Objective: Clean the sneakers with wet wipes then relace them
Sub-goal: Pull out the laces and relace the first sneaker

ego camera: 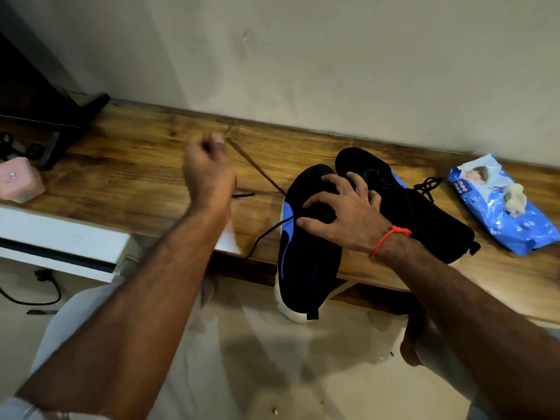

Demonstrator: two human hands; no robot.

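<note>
Two black sneakers with blue side panels lie on a wooden bench (145,177). The near sneaker (306,268) overhangs the front edge with its white sole end. The far sneaker (424,219) lies beside it and has a knotted lace on top. My right hand (342,213), with an orange thread at the wrist, clamps the near sneaker with spread, bent fingers. My left hand (206,171) is raised and curled, pinching a black lace (257,168) that runs taut and blurred to the near sneaker. Another lace end (263,237) hangs over the bench edge.
A blue wet wipe pack (509,219) lies at the bench's right end with a crumpled used wipe (515,198) on it. A pink box (18,180) and a dark stand (60,122) sit at the left. A white unit (60,241) stands below.
</note>
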